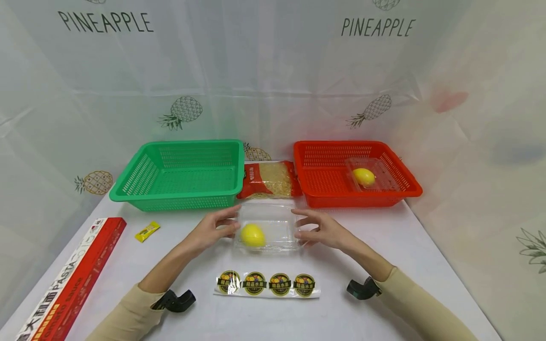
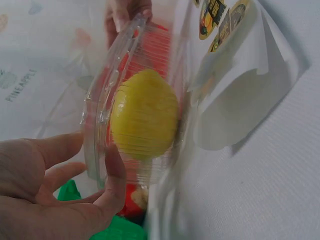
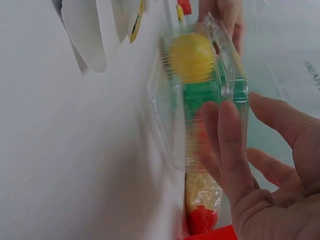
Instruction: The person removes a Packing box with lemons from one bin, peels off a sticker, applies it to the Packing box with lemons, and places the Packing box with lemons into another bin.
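Observation:
A clear plastic clamshell box (image 1: 279, 234) is at the middle of the white table, with one yellow lemon (image 2: 145, 115) inside at its left end. In both wrist views the rims of its lid and base lie close together. My left hand (image 1: 214, 225) holds the box's left end, thumb and fingers at the rim (image 2: 95, 150). At the opposite end my right hand (image 1: 322, 228) grips it, fingers along the side wall and thumb by the rim. Nearer to me lies a white strip (image 1: 266, 292) bearing several round black-and-gold fruit stickers.
Behind the box stand a green basket (image 1: 179, 203) and a red basket (image 1: 354, 201), with a red-and-clear noodle bag (image 1: 273, 180) between them. Inside the red basket is another clear box with a lemon (image 1: 364, 177). A long pasta box (image 1: 72, 279) and a yellow sachet (image 1: 147, 231) lie left.

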`<state>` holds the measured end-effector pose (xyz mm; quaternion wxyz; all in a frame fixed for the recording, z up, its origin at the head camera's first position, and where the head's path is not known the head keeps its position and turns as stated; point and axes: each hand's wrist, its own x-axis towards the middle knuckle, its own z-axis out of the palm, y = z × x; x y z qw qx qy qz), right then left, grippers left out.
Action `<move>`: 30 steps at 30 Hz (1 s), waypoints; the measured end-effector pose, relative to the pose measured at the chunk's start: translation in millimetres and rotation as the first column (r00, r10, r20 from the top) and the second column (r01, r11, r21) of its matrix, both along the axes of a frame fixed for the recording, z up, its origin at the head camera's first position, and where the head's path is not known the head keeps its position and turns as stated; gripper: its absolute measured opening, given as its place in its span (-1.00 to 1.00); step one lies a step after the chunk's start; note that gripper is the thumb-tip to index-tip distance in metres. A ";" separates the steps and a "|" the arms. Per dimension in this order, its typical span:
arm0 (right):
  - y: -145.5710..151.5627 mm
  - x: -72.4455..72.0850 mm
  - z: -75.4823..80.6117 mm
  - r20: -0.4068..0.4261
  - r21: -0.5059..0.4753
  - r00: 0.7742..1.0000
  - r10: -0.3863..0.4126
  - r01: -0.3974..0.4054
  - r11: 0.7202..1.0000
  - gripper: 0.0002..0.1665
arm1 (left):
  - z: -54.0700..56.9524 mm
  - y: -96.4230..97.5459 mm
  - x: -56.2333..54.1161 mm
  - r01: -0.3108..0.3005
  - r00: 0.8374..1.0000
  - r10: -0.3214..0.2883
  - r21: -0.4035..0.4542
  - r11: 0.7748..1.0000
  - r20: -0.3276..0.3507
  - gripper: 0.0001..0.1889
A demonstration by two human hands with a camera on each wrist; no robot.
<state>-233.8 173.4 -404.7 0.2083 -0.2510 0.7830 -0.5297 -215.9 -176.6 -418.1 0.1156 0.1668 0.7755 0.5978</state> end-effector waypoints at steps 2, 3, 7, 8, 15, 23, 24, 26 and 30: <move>-0.2 -1.1 -0.5 -0.006 0.004 1.000 0.002 -0.002 1.000 -0.13 | -0.6 0.7 -1.0 -0.008 1.000 0.008 -0.001 1.000 -0.006 -0.36; -0.2 -1.8 -0.7 -0.008 0.003 1.000 0.002 -0.002 1.000 -0.13 | -1.2 0.8 -1.7 -0.009 1.000 0.009 -0.001 1.000 -0.012 -0.38; -0.9 -4.8 -0.8 -0.034 0.010 0.999 -0.006 0.006 1.000 -0.16 | -1.7 1.8 -3.6 -0.020 1.000 0.019 -0.005 1.000 -0.014 -0.40; -1.0 -5.5 -0.9 -0.040 0.014 0.999 -0.009 0.009 1.000 -0.17 | -1.6 1.8 -3.8 -0.021 1.000 0.021 -0.010 1.000 -0.013 -0.39; -0.6 -6.5 -1.0 -0.058 0.029 0.998 -0.021 0.023 0.999 -0.17 | 3.5 1.9 -1.0 -0.044 0.999 0.044 -0.102 0.994 0.001 -0.23; 3.6 -3.5 0.2 -0.053 0.029 0.998 -0.031 0.032 0.999 -0.18 | 6.7 5.2 2.9 -0.041 0.999 0.042 -0.130 0.991 0.005 -0.21; 4.1 -3.3 0.4 -0.051 0.027 0.998 -0.030 0.031 0.999 -0.18 | 6.2 5.5 2.8 -0.039 0.999 0.040 -0.132 0.990 0.002 -0.21; 5.2 -3.4 0.2 -0.050 0.022 0.998 -0.026 0.028 0.999 -0.18 | 5.5 6.1 2.5 -0.043 0.999 0.043 -0.138 0.990 0.002 -0.21; 7.0 -3.8 0.4 -0.067 0.019 0.997 -0.024 0.025 0.999 -0.18 | 5.5 6.5 2.4 -0.026 1.000 0.024 -0.138 0.990 -0.015 -0.21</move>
